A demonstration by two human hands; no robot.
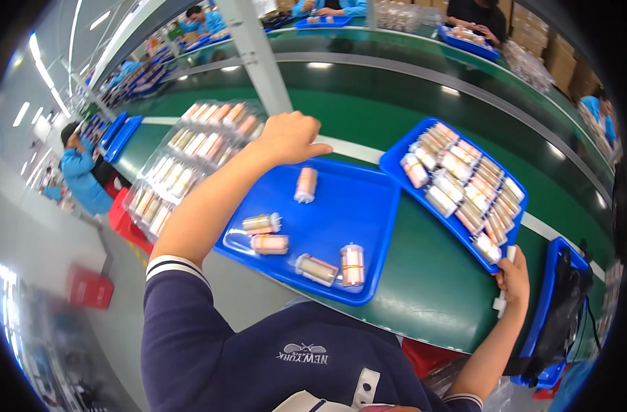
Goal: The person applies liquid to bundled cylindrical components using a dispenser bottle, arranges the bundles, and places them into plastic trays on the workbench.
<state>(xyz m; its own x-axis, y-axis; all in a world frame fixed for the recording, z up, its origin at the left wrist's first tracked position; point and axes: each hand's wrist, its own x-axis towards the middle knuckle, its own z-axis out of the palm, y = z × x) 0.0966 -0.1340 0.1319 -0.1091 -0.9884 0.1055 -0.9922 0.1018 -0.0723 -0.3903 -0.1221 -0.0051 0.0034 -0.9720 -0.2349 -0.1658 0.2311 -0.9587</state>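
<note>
My left hand (289, 137) is closed, fingers curled down and thumb sticking out, above the far rim of a blue tray (341, 199); whatever it may hold is hidden. Several small cylinders in clear wrap with pinkish or tan sides lie loose in this tray, among them one cylinder (306, 185) near the far side and another cylinder (352, 266) near the front. My right hand (514, 278) grips the near corner of a second blue tray (409, 189), packed with rows of similar cylinders (464, 172). A white bar-like piece (500, 303) shows beside this hand.
Clear plastic trays (165, 175) of cylinders stand left, partly behind my left arm. A green belt (354, 96) runs beyond a metal post (255, 55). Another blue tray (554, 275) with black material stands at right. Co-workers sit along the far side.
</note>
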